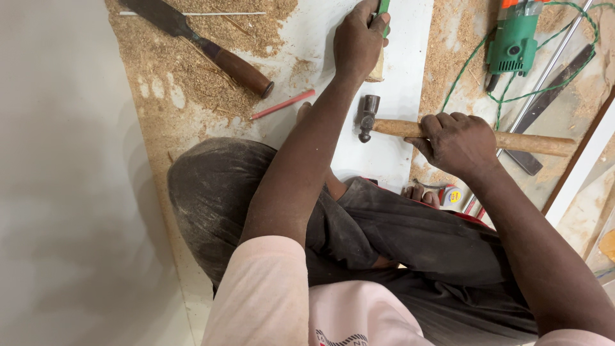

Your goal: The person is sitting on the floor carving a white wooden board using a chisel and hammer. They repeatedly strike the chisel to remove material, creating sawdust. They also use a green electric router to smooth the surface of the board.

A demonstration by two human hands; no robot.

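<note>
Left hand, top middle, grip closed on green-handled chisel. Right hand, grip closed on wooden-handled hammer. Keep chisel straight, tap gently.

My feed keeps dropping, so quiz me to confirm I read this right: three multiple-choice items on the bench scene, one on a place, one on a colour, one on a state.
1. Where does the wooden-handled chisel lie?
A. On the sawdust at upper left
B. Under the hammer
C. On the person's lap

2. What colour is the pencil beside the left forearm?
A. Blue
B. Red
C. Yellow

3. What is the right hand doing?
A. Lying open and flat
B. Gripping the hammer handle
C. Holding the power tool

Answers:
1 A, the chisel rests on the sawdust, clear of both hands.
2 B, the pencil is red on the white board.
3 B, the right hand has its fingers wrapped around the hammer handle; the green power tool lies untouched, and the left hand holds a green-handled tool.
</note>
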